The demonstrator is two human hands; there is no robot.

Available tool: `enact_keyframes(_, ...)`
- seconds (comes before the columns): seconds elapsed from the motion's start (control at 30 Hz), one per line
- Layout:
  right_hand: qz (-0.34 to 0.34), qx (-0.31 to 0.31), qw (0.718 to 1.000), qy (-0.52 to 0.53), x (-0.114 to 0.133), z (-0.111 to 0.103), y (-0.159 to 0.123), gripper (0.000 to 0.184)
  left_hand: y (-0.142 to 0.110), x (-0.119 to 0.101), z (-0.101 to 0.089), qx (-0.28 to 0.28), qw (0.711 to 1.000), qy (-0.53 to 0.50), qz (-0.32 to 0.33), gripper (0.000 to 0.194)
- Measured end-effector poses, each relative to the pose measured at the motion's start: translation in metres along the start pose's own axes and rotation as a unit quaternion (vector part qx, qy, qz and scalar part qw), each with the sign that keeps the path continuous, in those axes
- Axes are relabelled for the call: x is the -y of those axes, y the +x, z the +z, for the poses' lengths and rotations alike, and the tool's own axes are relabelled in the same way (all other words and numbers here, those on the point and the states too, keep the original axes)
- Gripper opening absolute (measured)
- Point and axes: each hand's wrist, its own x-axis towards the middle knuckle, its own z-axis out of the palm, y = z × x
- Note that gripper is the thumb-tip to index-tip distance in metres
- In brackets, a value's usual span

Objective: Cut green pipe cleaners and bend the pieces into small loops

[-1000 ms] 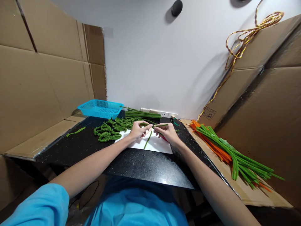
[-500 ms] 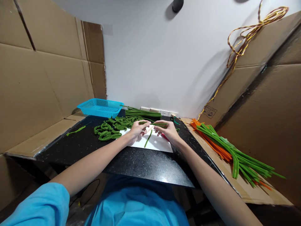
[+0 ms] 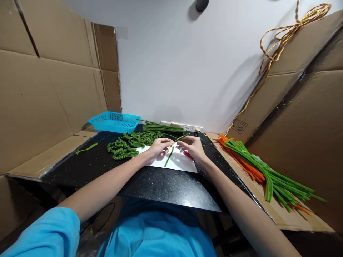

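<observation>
My left hand [image 3: 157, 150] and my right hand [image 3: 193, 147] meet above a white sheet [image 3: 180, 165], fingertips almost touching. Both are pinched on a dark green pipe cleaner [image 3: 184, 137], whose free end slants up to the right over my right fingers. A short green pipe cleaner [image 3: 168, 157] hangs or lies below the fingertips, over the sheet; I cannot tell if it joins the held one. Partly hidden under my right hand is a red object [image 3: 188, 154], perhaps a tool handle. Left of the sheet lie several bent, looped green pipe cleaners [image 3: 122, 151].
A bundle of straight green pipe cleaners [image 3: 163, 128] lies by the wall. Behind on the left stands a blue basket [image 3: 93, 123]. On cardboard at right are bright green pipe cleaners [image 3: 278, 178] and orange ones [image 3: 248, 167]. A green strip [image 3: 87, 148] lies far left.
The held pipe cleaner has turned, its right end now pointing up over my right fingers instead of lying level. My hands have drawn slightly closer together.
</observation>
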Motion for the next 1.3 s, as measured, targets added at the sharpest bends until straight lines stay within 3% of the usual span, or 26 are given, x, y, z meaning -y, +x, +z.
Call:
enact_keyframes(0.17,0.005,0.008,1.0,0.027,-0.002,0.0,0.001,0.037,0.002,0.001,-0.001,0.004,1.0,-0.014,-0.001,0.03)
enact_keyframes(0.4,0.007,0.004,1.0,-0.017,-0.006,0.0,0.001,0.04,0.001,0.002,-0.001,-0.005,1.0,-0.021,0.013,0.033)
enact_keyframes(0.67,-0.03,0.016,0.995,-0.097,-0.006,0.006,-0.003,0.052,-0.005,-0.003,0.003,-0.091,0.991,0.076,0.057,0.045)
enact_keyframes(0.97,-0.064,0.018,0.986,-0.156,-0.002,0.009,-0.005,0.05,-0.005,-0.003,0.004,-0.116,0.983,0.1,0.102,0.049)
enact_keyframes(1.03,-0.092,0.019,0.972,-0.214,-0.004,0.008,-0.006,0.043,-0.005,-0.003,0.004,-0.116,0.983,0.1,0.099,0.049)
enact_keyframes(1.17,-0.157,0.007,0.918,-0.364,-0.008,0.009,-0.007,0.026,-0.004,-0.001,0.002,-0.108,0.983,0.11,0.097,0.051)
enact_keyframes(1.3,-0.163,0.002,0.885,-0.436,-0.007,0.009,-0.009,0.023,-0.003,0.001,0.0,-0.096,0.985,0.113,0.083,0.054)
